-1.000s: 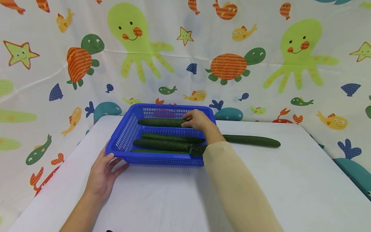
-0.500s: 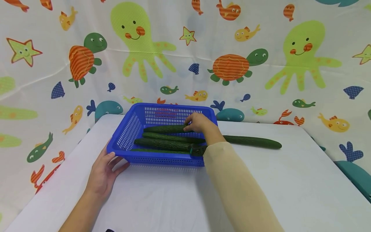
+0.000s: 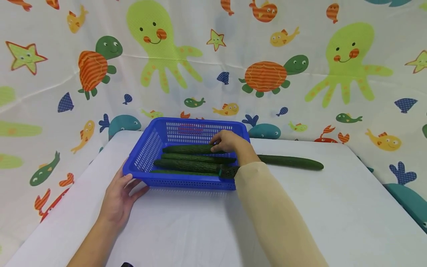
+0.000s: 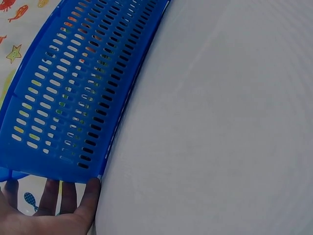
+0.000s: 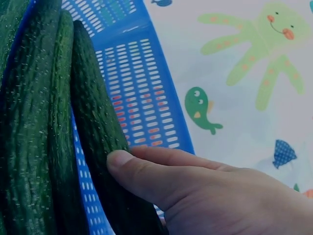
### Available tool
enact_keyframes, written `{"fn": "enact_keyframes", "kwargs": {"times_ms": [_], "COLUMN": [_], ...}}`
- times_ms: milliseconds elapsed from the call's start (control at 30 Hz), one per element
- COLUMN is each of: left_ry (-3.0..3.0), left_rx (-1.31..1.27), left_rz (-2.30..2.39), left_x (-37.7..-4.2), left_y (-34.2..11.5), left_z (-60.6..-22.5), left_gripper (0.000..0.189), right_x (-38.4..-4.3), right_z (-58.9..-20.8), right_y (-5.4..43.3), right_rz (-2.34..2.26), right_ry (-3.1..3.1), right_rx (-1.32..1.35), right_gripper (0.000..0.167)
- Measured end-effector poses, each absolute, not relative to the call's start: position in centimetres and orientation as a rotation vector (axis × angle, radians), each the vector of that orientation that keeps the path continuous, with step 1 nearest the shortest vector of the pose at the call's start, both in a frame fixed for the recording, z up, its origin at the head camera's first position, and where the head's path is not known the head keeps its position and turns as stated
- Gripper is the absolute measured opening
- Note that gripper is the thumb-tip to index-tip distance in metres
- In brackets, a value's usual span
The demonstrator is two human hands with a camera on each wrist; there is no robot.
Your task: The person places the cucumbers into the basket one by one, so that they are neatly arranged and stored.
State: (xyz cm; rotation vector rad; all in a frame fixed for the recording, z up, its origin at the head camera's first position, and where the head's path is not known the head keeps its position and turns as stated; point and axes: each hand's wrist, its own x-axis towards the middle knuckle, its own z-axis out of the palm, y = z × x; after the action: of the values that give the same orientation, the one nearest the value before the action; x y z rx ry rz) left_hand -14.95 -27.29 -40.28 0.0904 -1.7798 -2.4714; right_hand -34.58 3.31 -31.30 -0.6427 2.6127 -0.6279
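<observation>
A blue plastic basket (image 3: 186,182) with slotted walls stands on the white table. Its front left corner is held by my left hand (image 3: 116,202), thumb at the rim and fingers spread below it; in the left wrist view the fingertips meet the basket's end wall (image 4: 73,164). Inside the basket, my right hand (image 3: 230,142) grips a long dark green cucumber (image 3: 186,149) by its right part, thumb on the near side. That cucumber (image 5: 98,112) lies along the far side of several others, among them a middle cucumber (image 3: 197,158) and a thicker one (image 3: 186,165). The right fingertips are partly hidden behind it.
Another cucumber (image 3: 290,162) lies on the table (image 3: 333,207) just right of the basket, its left end hidden by the right arm. A curtain (image 3: 213,66) printed with sea animals hangs behind the table. A small black object (image 3: 126,264) shows at the bottom edge.
My right hand has lowered the cucumber from above the others to lie beside them in the basket, then shifted it slightly left. The left hand keeps its place at the corner.
</observation>
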Motion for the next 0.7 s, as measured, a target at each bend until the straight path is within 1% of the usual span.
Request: {"fn": "enact_keyframes", "kwargs": {"times_ms": [233, 433, 700], "left_ry": [-1.803, -1.803, -1.800], "left_rx": [0.093, 0.091, 0.106], "left_rz": [-2.459, -2.449, -2.456], "left_x": [-15.08, -14.94, -15.10], "left_y": [-27.34, -27.28, -27.20], "left_z": [-40.18, -40.18, -40.10], "left_gripper": [0.061, 0.060, 0.060], "right_x": [-34.64, -34.61, -34.41], "right_z": [-31.50, -31.50, -31.61], "right_y": [3.23, 3.08, 3.03], "right_rz": [-0.651, -0.710, -0.678], "right_ry": [2.576, 2.586, 2.632], "right_rx": [-0.698, -0.666, -0.626], "right_gripper": [0.037, 0.035, 0.038]}}
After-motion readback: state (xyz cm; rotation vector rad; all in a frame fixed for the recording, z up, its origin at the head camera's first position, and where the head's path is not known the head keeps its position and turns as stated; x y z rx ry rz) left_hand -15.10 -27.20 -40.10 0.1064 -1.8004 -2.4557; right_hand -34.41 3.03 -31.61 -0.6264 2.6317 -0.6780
